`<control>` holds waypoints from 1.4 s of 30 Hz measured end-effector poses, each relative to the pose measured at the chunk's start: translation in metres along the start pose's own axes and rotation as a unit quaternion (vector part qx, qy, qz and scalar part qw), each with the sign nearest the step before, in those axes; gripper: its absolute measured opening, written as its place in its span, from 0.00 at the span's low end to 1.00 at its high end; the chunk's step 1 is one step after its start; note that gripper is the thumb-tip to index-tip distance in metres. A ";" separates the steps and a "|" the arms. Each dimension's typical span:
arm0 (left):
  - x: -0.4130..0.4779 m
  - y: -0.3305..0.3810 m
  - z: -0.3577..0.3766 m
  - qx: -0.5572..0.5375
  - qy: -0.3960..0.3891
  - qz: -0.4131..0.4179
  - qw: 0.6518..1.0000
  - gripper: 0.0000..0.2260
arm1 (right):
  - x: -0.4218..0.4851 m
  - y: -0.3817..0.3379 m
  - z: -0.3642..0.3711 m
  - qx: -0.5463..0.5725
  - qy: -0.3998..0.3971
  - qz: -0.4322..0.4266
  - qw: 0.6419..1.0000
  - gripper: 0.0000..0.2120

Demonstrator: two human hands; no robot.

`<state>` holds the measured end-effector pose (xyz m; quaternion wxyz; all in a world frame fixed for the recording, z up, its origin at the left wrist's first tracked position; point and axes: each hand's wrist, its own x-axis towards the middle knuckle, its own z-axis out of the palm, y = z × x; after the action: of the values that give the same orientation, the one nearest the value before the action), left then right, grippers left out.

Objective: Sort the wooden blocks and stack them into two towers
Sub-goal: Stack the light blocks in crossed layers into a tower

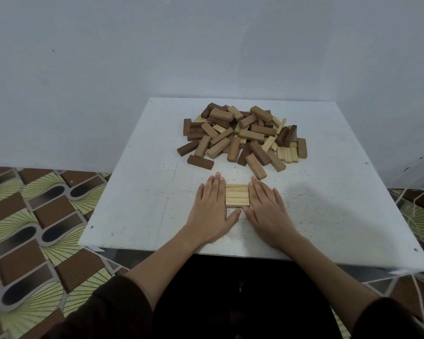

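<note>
Head view, one position.

Counter (142, 192): white square top, set into a corner against a pale wall (206, 45).

Pile (242, 135): loose heap of wooden blocks on the far half of the counter, right of centre. Dark brown, mid-brown and pale pieces are mixed and lie at all angles. One dark block (200, 162) lies on its own just off the near-left edge of the heap. One mid-brown block (255, 166) juts out at the near side, close to the right fingertips but apart from them.

Pale blocks (237, 195): three light pieces side by side, long edges touching, form a neat square near the front centre of the counter, well apart from the heap. Whether another layer lies under them cannot be told.

Left hand (211, 206): flat on the counter, fingers straight and together, its inner edge against the left ends of the pale blocks.

Right hand (267, 209): the same on the right ends. Neither hand grips anything.

Dark sleeves (113, 307) cover the upper forearms.

Floor (34, 216): patterned brown and green covering. White cords (416, 216) hang at the right.
</note>
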<state>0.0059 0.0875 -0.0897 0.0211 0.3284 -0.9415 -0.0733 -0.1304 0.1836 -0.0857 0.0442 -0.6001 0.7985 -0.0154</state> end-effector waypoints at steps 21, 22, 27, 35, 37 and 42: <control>0.000 0.002 0.001 0.024 0.000 -0.001 1.000 0.44 | 0.000 0.001 0.002 -0.021 -0.014 -0.001 1.000 0.41; 0.000 0.002 0.001 0.026 -0.001 -0.002 1.000 0.44 | 0.000 0.001 0.002 -0.022 -0.014 -0.001 1.000 0.41; 0.000 0.002 -0.001 0.027 -0.007 -0.003 1.000 0.44 | 0.002 0.000 0.002 -0.020 -0.010 0.002 1.000 0.41; 0.000 0.002 -0.002 0.023 -0.010 -0.004 1.000 0.45 | 0.001 0.000 0.001 -0.018 -0.013 0.003 1.000 0.41; 0.000 0.002 -0.002 0.026 -0.010 -0.004 1.000 0.45 | 0.001 0.000 0.001 -0.015 -0.012 0.002 1.000 0.41; 0.000 0.001 -0.001 0.021 -0.007 -0.004 1.000 0.45 | 0.001 0.000 0.001 -0.022 -0.013 0.002 1.000 0.41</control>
<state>0.0050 0.0884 -0.0884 0.0075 0.3319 -0.9416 -0.0555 -0.1307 0.1823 -0.0863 0.0418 -0.5992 0.7994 0.0098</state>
